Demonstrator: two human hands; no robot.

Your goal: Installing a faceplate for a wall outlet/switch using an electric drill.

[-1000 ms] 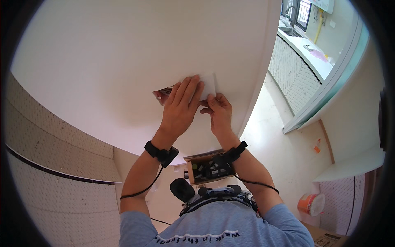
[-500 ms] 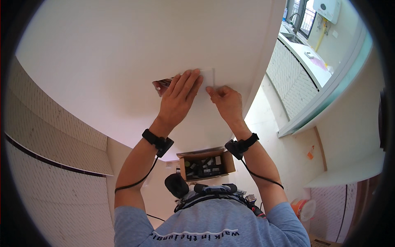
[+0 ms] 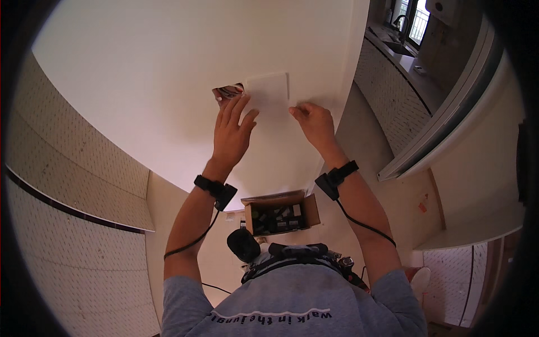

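Note:
A white square plate (image 3: 268, 89), its surface blank, sits on the pale wall (image 3: 151, 95). Just left of it the wall has a rectangular cutout (image 3: 229, 91) with wires and a reddish box inside. My left hand (image 3: 231, 126) is below the cutout, fingers stretched upward and thumb apart; its fingertips overlap the cutout's lower edge, close to the plate's lower left corner. Beside the plate's lower right corner is my right hand (image 3: 315, 122), slightly apart from it. Its fingers are curled in toward the thumb, and no object shows between them.
An open cardboard box (image 3: 281, 218) of small dark packages stands below, near my body. To the right, a sliding door frame (image 3: 443, 121) borders a kitchen counter (image 3: 404, 62) with a sink. Patterned covered panels (image 3: 84, 163) stand along the left.
My left hand has come down off the plate, uncovering the plate and more of the cutout. My right hand has shifted slightly right, away from the plate's edge. The picture is darker.

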